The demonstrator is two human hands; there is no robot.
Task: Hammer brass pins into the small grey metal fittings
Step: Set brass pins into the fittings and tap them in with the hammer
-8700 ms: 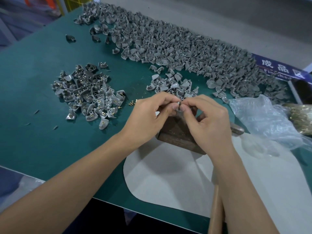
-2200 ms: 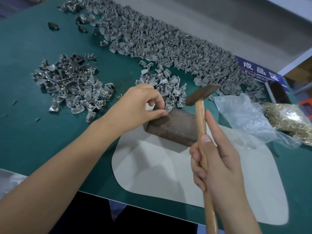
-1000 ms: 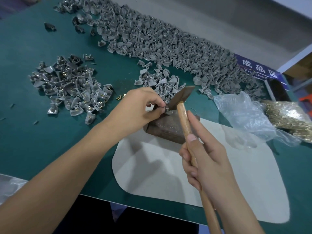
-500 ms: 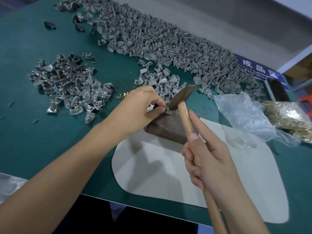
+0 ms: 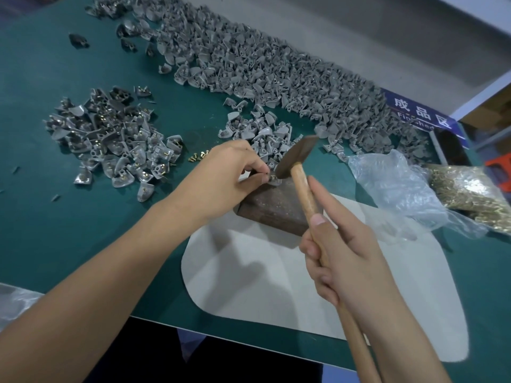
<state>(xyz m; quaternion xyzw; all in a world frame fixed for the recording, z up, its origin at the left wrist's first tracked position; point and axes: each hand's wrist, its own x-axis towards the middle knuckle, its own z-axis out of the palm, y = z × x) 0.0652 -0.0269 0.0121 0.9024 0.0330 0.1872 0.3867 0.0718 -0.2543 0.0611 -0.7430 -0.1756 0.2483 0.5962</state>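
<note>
Since half a second ago the hammer (image 5: 297,157) has barely shifted: its head sits a touch lower over the fitting (image 5: 272,178), and two seconds back it was raised well clear to the right. The left hand has stayed on its pinch throughout.

The fitting lies on the far left corner of the brown block (image 5: 276,205), a glint of brass pin showing in it. The left hand (image 5: 221,183) holds it there, its grip closed on the fitting between thumb and forefinger, fingertips on the block's left side of the pin. The hammer face hangs just to the right of the pin and slightly above, nearly touching; whether it actually touches I cannot tell. The handle's long axis runs from the block down and to the right, toward the near edge of the surface (image 5: 55,230). The right hand (image 5: 348,258) is wrapped round that handle partway down, grip clamped, forefinger laid along the wood.

So the strike probably needs a short drop down and leftward, with the left fingertips the thing at risk.

Left of the block sits a pile of pinned fittings (image 5: 110,142); beyond it, the unpinned heap (image 5: 262,70); right of it, a bag of brass pins (image 5: 475,197).
</note>
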